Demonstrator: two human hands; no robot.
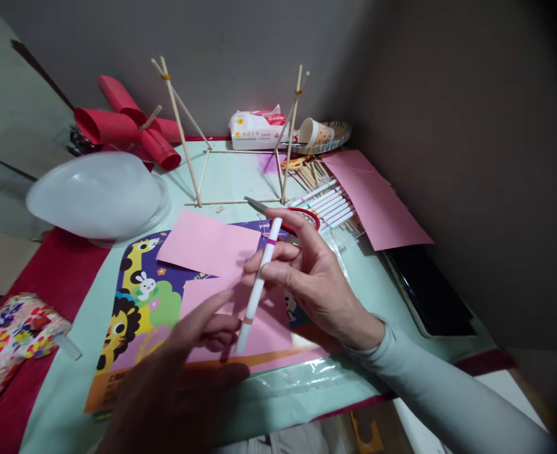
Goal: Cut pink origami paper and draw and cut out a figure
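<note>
My right hand [314,284] grips a white marker pen [258,284] with a pink band, its tip pointing down at a pink paper piece [264,331]. My left hand [184,372] lies low in front, fingers spread, its fingertips pressing on that pink paper beside the pen tip. A second pink paper sheet [205,243] lies just beyond, overlapping the first. Both rest on a colourful cartoon animal pad [137,296] with a giraffe and a lion.
A wooden stick frame [241,151] stands at the back. Scissors [278,217], a row of markers [330,205], loose sticks, a large pink sheet [373,195], a dark tablet [424,290], a clear plastic bowl [96,195], red paper rolls [122,126], a tissue pack [257,129] and a paper cup [315,132] surround the pad.
</note>
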